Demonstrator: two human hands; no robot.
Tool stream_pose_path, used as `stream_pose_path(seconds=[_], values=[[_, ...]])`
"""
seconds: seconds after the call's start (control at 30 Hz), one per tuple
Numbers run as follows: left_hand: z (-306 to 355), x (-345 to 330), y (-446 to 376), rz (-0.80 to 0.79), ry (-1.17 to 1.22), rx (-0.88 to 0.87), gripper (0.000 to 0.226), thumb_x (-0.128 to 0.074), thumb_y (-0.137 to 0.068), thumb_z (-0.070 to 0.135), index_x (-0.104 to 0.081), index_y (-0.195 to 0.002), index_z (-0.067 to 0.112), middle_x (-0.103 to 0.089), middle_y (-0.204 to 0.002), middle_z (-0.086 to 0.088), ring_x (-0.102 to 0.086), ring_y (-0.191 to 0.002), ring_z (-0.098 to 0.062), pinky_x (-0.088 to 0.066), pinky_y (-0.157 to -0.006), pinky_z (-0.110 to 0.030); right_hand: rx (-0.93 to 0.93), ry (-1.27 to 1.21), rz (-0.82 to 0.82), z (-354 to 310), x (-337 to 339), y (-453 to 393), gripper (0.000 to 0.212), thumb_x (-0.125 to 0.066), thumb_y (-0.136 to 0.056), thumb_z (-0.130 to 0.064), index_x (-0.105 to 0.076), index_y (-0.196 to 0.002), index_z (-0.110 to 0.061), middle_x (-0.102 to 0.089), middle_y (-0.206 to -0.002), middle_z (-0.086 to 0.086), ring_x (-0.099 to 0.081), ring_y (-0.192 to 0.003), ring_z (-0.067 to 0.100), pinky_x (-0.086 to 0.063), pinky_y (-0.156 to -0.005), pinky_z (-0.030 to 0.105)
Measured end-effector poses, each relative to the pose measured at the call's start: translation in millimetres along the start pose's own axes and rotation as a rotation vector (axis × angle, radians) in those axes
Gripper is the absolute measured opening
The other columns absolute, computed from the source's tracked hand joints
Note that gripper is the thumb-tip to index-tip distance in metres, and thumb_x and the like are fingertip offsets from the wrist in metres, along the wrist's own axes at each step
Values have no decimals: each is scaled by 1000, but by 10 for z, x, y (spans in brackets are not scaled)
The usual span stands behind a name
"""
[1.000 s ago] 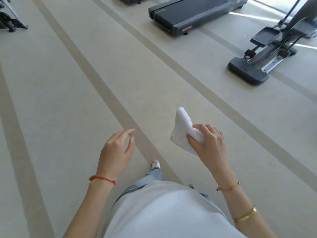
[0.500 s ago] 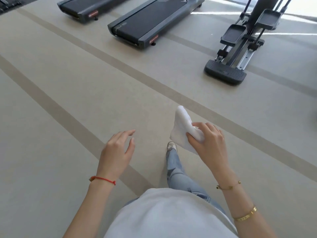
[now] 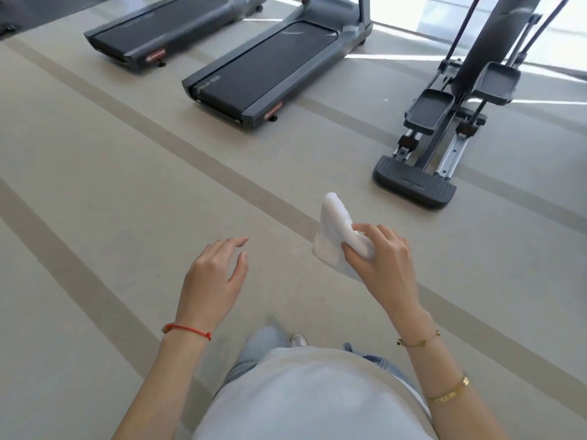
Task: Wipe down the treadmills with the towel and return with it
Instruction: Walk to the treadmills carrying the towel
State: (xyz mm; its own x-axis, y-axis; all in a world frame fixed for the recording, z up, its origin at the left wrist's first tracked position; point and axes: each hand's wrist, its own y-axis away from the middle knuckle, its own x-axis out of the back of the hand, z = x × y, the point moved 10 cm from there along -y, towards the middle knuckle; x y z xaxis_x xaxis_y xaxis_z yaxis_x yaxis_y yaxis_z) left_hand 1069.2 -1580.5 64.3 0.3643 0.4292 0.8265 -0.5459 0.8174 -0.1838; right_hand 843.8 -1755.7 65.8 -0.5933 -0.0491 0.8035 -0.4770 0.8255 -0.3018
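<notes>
My right hand (image 3: 382,265) grips a folded white towel (image 3: 333,227) in front of my waist, thumb and fingers curled round its lower end. My left hand (image 3: 212,277) hangs beside it with relaxed fingers and holds nothing. Two dark grey treadmills lie ahead on the floor: the nearer treadmill (image 3: 270,71) at centre top and a second treadmill (image 3: 165,30) to its left. Both are well beyond my hands.
An elliptical trainer (image 3: 444,122) stands at the right, its black foot plate (image 3: 414,182) closest to me. The beige floor (image 3: 111,185) carries darker diagonal stripes. My jeans and one shoe (image 3: 298,339) show below.
The view has swung and advanced toward the machines: the treadmills and elliptical are larger and closer. Both hands keep the same pose, the towel still in my right hand.
</notes>
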Motion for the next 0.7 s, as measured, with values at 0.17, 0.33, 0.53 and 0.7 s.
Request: stream_pose_path(seconds=[0.17,0.33,0.53,0.7], values=[[-125,-237,-1003,-17,4,14,26,-57,-96,16,-66,-120,13,-69,-114,-1,-62,-108,-20,-45,-93,-29,-12,-12,-8,165,-321,-984,23,-70,-83,-29,-66,-105,-25,-59,-82,-4,-53,-78,19,-41,-78,35],[-342,-519,-2055,-35,4,0,25,-57,-96,15,-66,-120,14,-69,-114,-1,-62,-108,-19,-46,-93,-29,-19,-11,-11,333,-755,-1893,23,-71,-83,-28,-66,-105,-23,-57,-81,-3,-52,-76,19,-40,-75,35],[-568,-683,-3615,-50,23,-18,26,-57,-96,15,-66,-120,14,-69,-114,0,-62,-107,-18,-44,-93,-25,-41,7,-7,394,-1242,-3294,23,-73,-82,-26,-67,-104,-22,-55,-80,-5,-51,-76,18,-30,-73,28],[-676,-706,-4913,-38,45,-44,26,-57,-96,16,-65,-121,17,-68,-115,2,-61,-108,-16,-47,-93,-29,-44,23,46,383,-1470,-4531,22,-72,-83,-29,-66,-104,-23,-57,-82,-4,-51,-78,17,-30,-76,27]])
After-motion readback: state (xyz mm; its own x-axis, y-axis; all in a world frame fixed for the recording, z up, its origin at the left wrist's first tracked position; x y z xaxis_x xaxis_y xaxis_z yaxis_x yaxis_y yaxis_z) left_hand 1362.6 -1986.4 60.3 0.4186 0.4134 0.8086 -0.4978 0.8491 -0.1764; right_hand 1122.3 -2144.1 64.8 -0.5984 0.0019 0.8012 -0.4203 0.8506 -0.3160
